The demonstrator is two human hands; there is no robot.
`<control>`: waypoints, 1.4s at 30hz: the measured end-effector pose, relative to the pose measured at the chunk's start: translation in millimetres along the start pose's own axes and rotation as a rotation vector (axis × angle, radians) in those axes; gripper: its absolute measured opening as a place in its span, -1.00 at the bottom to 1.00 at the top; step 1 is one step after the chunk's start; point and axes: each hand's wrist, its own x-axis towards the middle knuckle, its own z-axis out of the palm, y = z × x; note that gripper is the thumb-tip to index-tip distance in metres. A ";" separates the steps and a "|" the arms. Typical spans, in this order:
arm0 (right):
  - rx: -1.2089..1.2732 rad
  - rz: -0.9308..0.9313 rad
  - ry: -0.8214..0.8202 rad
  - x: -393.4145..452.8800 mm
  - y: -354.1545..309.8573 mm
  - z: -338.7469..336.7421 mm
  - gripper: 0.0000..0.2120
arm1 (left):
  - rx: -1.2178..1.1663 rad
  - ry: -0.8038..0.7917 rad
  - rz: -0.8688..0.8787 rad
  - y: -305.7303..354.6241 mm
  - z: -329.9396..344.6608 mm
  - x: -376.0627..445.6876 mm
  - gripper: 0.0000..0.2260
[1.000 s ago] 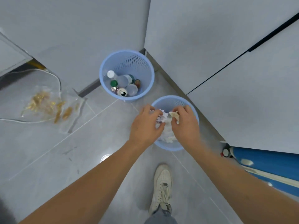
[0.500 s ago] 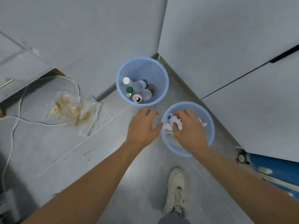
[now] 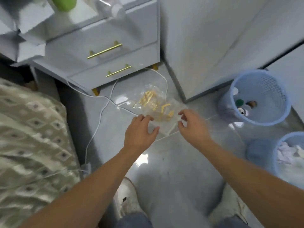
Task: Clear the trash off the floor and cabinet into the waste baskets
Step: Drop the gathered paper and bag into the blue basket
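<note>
progress: looks like a good chunk is done already, going by what's sitting in the bins. floor and cabinet both still have stuff on them though.
plastic bag (image 3: 156, 104): clear, crinkly, with yellowish bits inside, lying flat on the floor (image 3: 172, 162) just in front of the cabinet (image 3: 102, 51). a white cable (image 3: 98, 119) runs right beside its far and left edges.
left hand (image 3: 139, 132): over the near left edge of the bag, fingers (image 3: 145, 117) spread and loosely bent, gripping nothing. can't tell if the tips are touching the plastic yet.
right hand (image 3: 192, 125): at the bag's near right corner, fingers curved but apart, nothing held.
far basket (image 3: 256, 97): blue, already has bottles and a can in it.
near basket (image 3: 286, 153): blue, at the right edge of the shot, holds crumpled paper or tissue.
still left: the bag for sure. up on the cabinet top there's a green container (image 3: 64, 3) and something clear and plasticky, too blurry to call.
watch out: my guess is the cable could get snagged when the bag gets scooped up.
</note>
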 end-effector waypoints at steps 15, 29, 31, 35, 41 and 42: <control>-0.265 -0.080 -0.227 206.2 57.7 138.9 -0.45 | -0.214 -0.024 -0.519 -98.6 155.0 128.7 -0.54; -0.118 0.074 -0.139 229.8 84.3 151.8 -0.71 | -0.496 0.195 -0.637 -92.4 184.6 142.4 -0.46; -0.086 0.122 -0.131 223.9 79.1 146.0 -0.84 | -0.530 0.221 -0.633 -95.3 173.9 133.3 -0.37; 0.094 0.162 -0.152 198.6 54.6 112.8 -0.95 | -0.688 0.255 -0.602 -97.1 126.6 108.5 -0.20; 0.308 0.226 -0.268 144.6 -4.4 32.4 -0.82 | -0.838 0.278 -0.584 -86.7 25.6 68.8 -0.71; 0.363 0.250 -0.276 135.4 -17.5 16.8 -0.81 | -0.866 0.273 -0.564 -80.7 3.2 61.2 -0.81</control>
